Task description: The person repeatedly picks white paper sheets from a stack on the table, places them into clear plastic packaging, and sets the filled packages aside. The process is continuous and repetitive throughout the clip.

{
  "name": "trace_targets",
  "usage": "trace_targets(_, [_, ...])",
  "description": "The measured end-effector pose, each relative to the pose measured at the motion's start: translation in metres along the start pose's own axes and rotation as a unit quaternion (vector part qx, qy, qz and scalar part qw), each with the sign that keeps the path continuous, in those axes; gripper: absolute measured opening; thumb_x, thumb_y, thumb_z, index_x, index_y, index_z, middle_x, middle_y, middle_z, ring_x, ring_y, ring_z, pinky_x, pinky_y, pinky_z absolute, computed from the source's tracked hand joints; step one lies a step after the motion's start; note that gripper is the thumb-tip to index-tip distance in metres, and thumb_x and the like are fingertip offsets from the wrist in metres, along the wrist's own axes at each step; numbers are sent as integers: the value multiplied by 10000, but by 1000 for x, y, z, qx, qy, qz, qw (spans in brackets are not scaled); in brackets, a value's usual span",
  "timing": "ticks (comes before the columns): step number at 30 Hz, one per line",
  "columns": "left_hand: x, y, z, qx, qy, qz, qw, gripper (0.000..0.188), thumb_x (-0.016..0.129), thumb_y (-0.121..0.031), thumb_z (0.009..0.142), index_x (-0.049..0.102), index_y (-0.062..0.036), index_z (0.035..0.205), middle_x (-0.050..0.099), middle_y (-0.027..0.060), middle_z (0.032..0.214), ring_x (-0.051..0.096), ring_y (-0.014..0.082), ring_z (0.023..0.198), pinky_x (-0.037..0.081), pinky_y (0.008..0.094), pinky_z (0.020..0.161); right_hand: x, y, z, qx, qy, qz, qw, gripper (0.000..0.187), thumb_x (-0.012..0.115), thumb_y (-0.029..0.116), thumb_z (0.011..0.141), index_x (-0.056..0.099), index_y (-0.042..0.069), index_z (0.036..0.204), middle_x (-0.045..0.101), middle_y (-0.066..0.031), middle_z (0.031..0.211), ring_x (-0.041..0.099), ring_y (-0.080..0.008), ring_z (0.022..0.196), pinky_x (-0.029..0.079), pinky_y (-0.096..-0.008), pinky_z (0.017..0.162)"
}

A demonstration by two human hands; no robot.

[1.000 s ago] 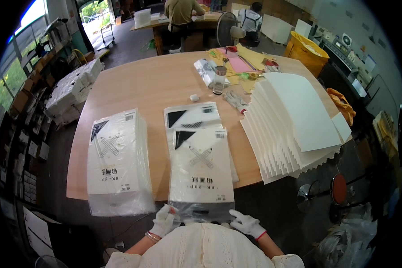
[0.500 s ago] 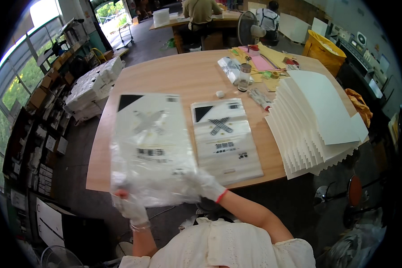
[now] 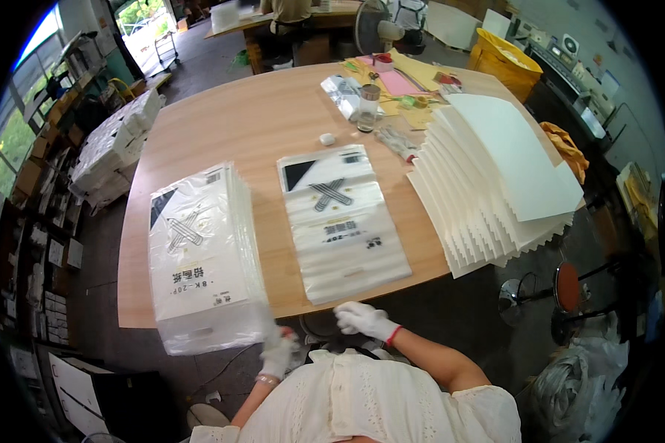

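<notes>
My left hand (image 3: 279, 353), in a white glove, is just off the near table edge beside the lower right corner of the left stack; motion smears its fingers. My right hand (image 3: 363, 322), gloved in white with a red cuff, hovers below the middle pile, its fingers curled in with nothing seen in them. At the left lies a stack of clear plastic bags filled with white paper (image 3: 199, 251), overhanging the near edge. Flat printed plastic bags (image 3: 343, 221) with a black corner and crossed-pencil picture form the middle pile. To the right, white paper sheets (image 3: 510, 162) stand fanned in stepped bundles.
Farther back on the wooden table (image 3: 222, 111) are a glass jar (image 3: 367, 109), a small white lump (image 3: 327, 139), a spare glove (image 3: 397, 142), a plastic packet (image 3: 343, 96) and yellow paper (image 3: 414, 63). A red-seated stool (image 3: 567, 286) stands at the right. People sit at a far table.
Both hands have let go of the filled bag, which now lies on the left stack. My left hand has moved right, and the whole view has shifted.
</notes>
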State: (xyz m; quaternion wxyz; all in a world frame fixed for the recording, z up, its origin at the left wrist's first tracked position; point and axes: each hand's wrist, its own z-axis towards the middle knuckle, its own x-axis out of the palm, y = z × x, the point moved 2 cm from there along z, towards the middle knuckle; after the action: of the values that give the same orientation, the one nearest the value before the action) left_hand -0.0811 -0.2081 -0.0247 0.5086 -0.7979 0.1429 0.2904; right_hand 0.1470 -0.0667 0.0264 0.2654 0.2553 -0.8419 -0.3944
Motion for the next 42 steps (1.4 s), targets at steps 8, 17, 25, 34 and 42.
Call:
trace_targets(8, [26, -164, 224, 261, -246, 172, 918, 178, 608, -186, 760, 607, -107, 919, 602, 128, 846, 571, 314, 913, 416, 454, 775, -87, -37, -83, -30, -230, 86, 969, 271, 495, 208, 939, 522, 30, 1141, 572, -63, 866, 568, -119, 717, 483, -251, 635])
trace_targets(17, [23, -193, 269, 134, 101, 299, 939, 384, 611, -467, 755, 651, -161, 983, 655, 154, 885, 617, 326, 868, 458, 427, 728, -94, -43, -87, -57, -208, 53, 975, 278, 505, 190, 927, 522, 14, 1141, 591, -81, 921, 581, -121, 749, 497, -269, 667])
trace_targets(25, [30, -184, 217, 106, 55, 336, 934, 452, 528, -475, 794, 665, -95, 996, 649, 174, 1005, 611, 324, 967, 461, 430, 847, -82, 8, 9, -75, -68, -23, 995, 313, 521, 259, 930, 506, 29, 1142, 594, -63, 923, 587, -115, 729, 498, -255, 653])
trace_targets(34, [49, -164, 185, 114, 155, 170, 966, 330, 547, -358, 825, 651, -97, 998, 641, 184, 997, 602, 328, 929, 449, 412, 846, -87, -7, 19, -59, -53, 78, 994, 237, 502, 213, 930, 507, 68, 1118, 561, -40, 856, 554, -115, 666, 483, -271, 595])
trace_targets(42, [39, -207, 152, 142, 106, 248, 952, 283, 560, -330, 796, 658, -75, 870, 641, 179, 909, 607, 321, 858, 466, 403, 777, -90, -26, -8, 4, -113, 74, 991, 302, 483, 223, 939, 498, 28, 1170, 574, -60, 897, 579, -130, 715, 515, -291, 650])
